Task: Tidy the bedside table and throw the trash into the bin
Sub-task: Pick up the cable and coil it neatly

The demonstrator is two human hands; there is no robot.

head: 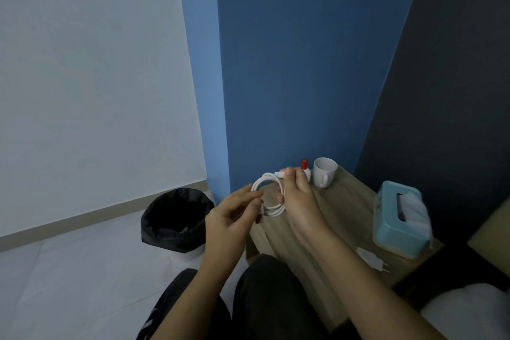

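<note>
White cable (273, 212), wound into a loose coil, is held in the air over the near left corner of the wooden worktop (347, 201), between the two hands. The coil is grasped by the right hand (299, 199): its grip is closed round the right side of the loop, with the thumb pressed on the top strand. The left hand (230, 218) is set against the coil's left side, its fingers curled and its grip pinched on the cable's free end near a dark red plug, though the picture is blurred there.

On the worktop's far edge, a white mug (324, 172) is seen upright against the blue wall, with a small red-capped bottle (304, 167) just beside it on the left, partly hidden by the right hand. A light blue tissue box (394, 221) is placed on the right side, and a white charger (371, 258) lies near its front. A bin (176, 218) lined with a black bag is placed on the floor, left of the worktop.
</note>
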